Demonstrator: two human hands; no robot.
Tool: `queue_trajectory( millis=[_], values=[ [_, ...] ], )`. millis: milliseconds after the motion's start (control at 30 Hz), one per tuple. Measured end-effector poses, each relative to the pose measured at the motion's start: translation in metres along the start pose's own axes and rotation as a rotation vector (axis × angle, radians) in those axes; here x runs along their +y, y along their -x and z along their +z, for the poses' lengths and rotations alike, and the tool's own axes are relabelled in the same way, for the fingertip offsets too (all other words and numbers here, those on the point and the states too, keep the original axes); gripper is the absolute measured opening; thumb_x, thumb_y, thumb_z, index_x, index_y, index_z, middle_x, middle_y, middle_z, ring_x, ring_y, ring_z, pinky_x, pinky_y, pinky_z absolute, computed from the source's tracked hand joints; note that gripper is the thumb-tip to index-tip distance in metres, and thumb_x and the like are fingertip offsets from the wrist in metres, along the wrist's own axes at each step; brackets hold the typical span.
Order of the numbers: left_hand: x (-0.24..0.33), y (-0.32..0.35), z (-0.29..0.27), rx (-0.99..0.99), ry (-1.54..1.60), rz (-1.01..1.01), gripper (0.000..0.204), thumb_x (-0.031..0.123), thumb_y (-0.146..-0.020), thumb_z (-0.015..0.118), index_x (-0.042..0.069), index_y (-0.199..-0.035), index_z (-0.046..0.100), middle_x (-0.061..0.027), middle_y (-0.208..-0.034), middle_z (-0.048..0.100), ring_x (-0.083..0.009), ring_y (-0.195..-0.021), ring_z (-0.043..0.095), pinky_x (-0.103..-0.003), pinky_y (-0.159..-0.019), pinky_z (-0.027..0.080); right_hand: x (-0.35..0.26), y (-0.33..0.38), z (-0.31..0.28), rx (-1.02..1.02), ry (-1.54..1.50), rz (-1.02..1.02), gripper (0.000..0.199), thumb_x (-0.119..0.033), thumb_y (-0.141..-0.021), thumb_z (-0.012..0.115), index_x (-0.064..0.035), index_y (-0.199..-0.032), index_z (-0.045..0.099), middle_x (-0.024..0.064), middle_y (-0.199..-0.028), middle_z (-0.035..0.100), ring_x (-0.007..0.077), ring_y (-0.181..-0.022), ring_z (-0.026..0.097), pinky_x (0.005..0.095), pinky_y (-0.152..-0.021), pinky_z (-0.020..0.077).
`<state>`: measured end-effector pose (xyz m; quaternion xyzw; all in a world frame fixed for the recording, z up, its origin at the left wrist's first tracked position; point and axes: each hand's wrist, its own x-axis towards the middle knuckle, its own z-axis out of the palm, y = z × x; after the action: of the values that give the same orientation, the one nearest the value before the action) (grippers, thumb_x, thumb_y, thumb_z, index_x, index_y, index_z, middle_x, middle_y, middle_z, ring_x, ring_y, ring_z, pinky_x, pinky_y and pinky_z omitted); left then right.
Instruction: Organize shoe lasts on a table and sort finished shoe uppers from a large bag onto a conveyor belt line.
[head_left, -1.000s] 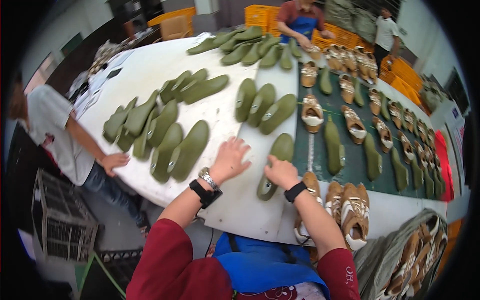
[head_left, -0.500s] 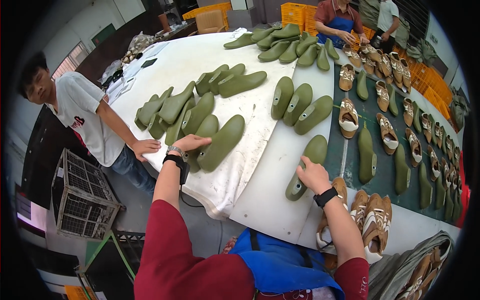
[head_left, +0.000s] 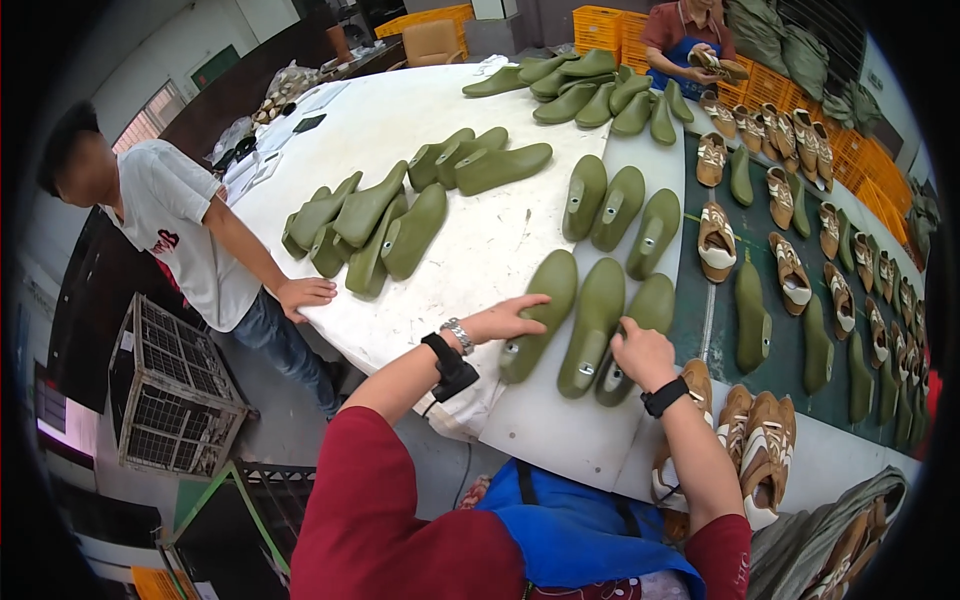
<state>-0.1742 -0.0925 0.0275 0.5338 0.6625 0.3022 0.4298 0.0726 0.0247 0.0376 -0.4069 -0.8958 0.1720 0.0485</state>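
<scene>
My left hand (head_left: 503, 318) grips a green shoe last (head_left: 548, 290) from its left side, its thumb and fingers against the edge. That last stands at the left of a row of three on the white board. Beside it lies the middle green last (head_left: 595, 315), touched by neither hand as far as I can see. My right hand (head_left: 643, 357) is closed on the right-hand last (head_left: 652, 298), covering part of its heel end. Three more green lasts (head_left: 617, 210) lie just beyond this row.
Several lasts (head_left: 415, 235) rest on the white cloth, with a larger group (head_left: 590, 100) at the far end. Brown sneakers (head_left: 716, 245) and lasts line the green mat on the right; more sneakers (head_left: 768, 450) sit near my right forearm. One person (head_left: 170, 220) leans at the left, another (head_left: 690, 50) handles a shoe.
My left hand has moved right, and two lasts from the cloth now lie on the white board beside the last at my right hand. The far person has picked up a shoe.
</scene>
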Motion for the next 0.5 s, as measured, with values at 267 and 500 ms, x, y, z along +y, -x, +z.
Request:
queue_trajectory(
  millis=[267, 500],
  values=[
    [-0.122, -0.007, -0.151, 0.957, -0.87, 0.091, 0.063, 0.018, -0.068, 0.071, 0.003, -0.124, 0.047, -0.0209, -0.118, 0.049, -0.0382, -0.11, 0.045, -0.044, -0.097, 0.037, 0.007, 0.011, -0.009, 0.022, 0.059, 0.05, 0.031, -0.029, -0.084, 0.046, -0.0111, -0.106, 0.06, 0.0186, -0.074, 0.065, 0.0358, -0.072, 0.064, 0.046, -0.067, 0.0513],
    [-0.139, 0.011, -0.214, 0.891, -0.651, -0.28, 0.06, 0.016, -0.069, 0.065, 0.018, -0.127, 0.05, -0.0199, -0.108, 0.062, -0.0346, -0.099, 0.059, -0.042, -0.086, 0.047, 0.006, 0.01, -0.007, 0.013, 0.025, 0.089, 0.031, -0.027, -0.084, 0.046, -0.0099, -0.106, 0.06, 0.0187, -0.075, 0.065, 0.035, -0.071, 0.064, 0.0449, -0.067, 0.0513]
  ],
)
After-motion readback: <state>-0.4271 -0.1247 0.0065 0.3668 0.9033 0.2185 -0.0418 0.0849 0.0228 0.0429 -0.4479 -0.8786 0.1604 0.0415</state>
